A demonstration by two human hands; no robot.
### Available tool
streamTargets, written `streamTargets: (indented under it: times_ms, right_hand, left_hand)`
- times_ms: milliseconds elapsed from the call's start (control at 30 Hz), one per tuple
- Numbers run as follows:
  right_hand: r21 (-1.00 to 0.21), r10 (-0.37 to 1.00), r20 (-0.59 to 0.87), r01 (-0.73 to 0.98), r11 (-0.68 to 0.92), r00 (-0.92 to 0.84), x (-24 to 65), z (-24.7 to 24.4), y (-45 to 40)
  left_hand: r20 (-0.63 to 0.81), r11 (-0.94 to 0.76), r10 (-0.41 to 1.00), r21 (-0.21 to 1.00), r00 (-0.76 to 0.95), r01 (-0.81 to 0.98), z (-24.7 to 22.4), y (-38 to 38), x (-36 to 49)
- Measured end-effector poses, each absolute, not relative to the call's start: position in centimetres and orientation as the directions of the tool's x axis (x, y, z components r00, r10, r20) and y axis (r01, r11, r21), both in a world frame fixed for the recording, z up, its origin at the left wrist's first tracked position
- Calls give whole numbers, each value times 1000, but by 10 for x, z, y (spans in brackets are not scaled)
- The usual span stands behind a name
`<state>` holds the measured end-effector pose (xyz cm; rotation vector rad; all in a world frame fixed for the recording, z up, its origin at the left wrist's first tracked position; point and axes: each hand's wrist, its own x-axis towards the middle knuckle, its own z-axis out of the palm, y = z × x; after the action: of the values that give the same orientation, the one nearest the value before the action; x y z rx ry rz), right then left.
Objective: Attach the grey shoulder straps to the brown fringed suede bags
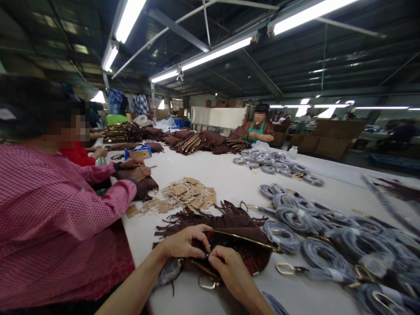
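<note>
A dark brown fringed handbag (238, 223) lies in front of me with its gold-rimmed mouth spread and a red-and-dark lining (252, 258) showing. My left hand (187, 241) is closed in a pinch over the bag's opening, thumb and forefinger together. Fingertip to fingertip with it, my right hand (228, 264) is pinched too. A tiny dark piece sits between the fingertips, too small to name. By my right wrist lies a gold snap hook (208, 282). Beside my left forearm is a plastic-wrapped strap (169, 273), partly hidden by it.
Brown paper tags with white strings (188, 194) are heaped beyond the bag. Several plastic-wrapped straps (328, 258) with gold hooks spread over the right side. Folded brown bags (200, 142) are piled farther back. A co-worker in a pink checked sleeve (108, 197) handles a brown bag at left.
</note>
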<state>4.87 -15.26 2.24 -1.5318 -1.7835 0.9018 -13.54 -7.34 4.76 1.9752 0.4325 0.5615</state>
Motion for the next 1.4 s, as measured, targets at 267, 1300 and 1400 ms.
streamTargets:
  times_ms: [267,1300,1400]
  right_hand:
    - [-885,992,52,455,97,-111,56,32,-152]
    - [-999,995,-23,-47,-28,-92,78,42,-152]
    - [-999,997,-28,-43,-31,-77,78,41,-153]
  left_hand:
    - [265,-548,589,826,763,136,57,-80,-133]
    - [81,-71,933,997,352,-40,46,-130,-84]
    - [102,-110,953,994,286,15,45,-131,-82]
